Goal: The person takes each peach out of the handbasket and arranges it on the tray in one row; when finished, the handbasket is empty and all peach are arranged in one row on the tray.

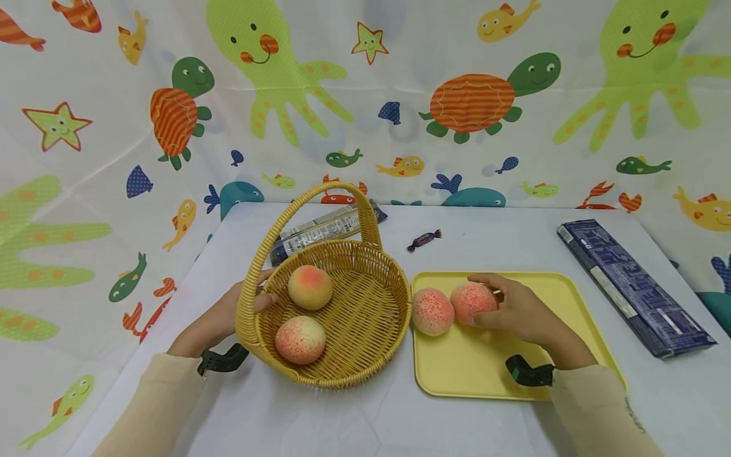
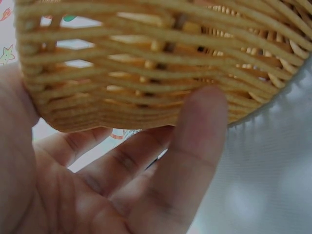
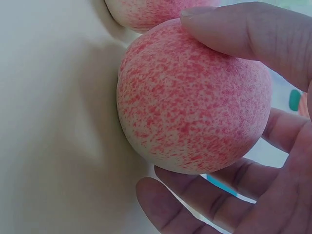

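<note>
Right hand (image 1: 516, 309): curled round a speckled peach (image 1: 473, 302) on the yellow tray (image 1: 485, 362), thumb on top, fingers behind it.
Right wrist view: shows what the head view hides — the peach's underside against the tray floor, and a second tray peach (image 3: 151, 10) just beside it at the top edge.
Left hand (image 1: 225, 317): holds the wicker basket (image 1: 365, 355) by its left rim, thumb over the rim.
Left wrist view: only here do the fingers (image 2: 195, 146) show, spread under the basket wall and pressed to the weave.
Basket contents: two peaches (image 1: 310, 287) (image 1: 300, 339), apart from each other, seen in the head view alone.
Edges: basket rim just beside the tray's left edge; the second tray peach sits at that edge.
Open room: bare tray floor toward the person; a wrapped candy (image 1: 424, 240) and a dark packet (image 1: 634, 285) lie well apart — neither near the hands.
</note>
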Demonstrator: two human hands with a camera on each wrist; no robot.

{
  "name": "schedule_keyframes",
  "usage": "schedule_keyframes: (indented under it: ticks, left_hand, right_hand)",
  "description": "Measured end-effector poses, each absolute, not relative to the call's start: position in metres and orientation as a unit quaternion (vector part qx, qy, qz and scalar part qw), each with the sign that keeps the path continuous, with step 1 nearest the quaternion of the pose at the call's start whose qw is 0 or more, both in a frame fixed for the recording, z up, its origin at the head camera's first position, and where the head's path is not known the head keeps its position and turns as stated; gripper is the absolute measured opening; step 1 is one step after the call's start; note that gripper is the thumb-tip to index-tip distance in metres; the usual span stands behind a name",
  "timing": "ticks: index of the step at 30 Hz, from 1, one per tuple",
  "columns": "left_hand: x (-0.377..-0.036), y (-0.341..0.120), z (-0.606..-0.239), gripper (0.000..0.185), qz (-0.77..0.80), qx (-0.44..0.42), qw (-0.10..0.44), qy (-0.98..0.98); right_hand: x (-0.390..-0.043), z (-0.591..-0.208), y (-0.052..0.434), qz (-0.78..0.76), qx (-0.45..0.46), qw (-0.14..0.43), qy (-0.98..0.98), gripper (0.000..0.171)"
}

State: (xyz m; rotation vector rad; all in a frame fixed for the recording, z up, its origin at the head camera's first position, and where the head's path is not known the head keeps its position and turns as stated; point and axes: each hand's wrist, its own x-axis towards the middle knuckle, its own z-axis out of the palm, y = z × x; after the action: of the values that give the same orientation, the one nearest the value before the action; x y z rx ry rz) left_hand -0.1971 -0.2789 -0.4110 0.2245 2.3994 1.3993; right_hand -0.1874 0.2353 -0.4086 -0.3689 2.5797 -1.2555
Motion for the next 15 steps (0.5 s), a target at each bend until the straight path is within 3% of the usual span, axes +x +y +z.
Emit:
schedule_keyframes:
  ticks: [15]
  left_hand:
    - [-0.197,-0.279,-0.4116,0.06,0.494,0.079,0.178,0.847]
  right_hand:
    - [-0.1861,-0.4089,0.2362,-0.441,-0.143,0.14,0.875,0.079]
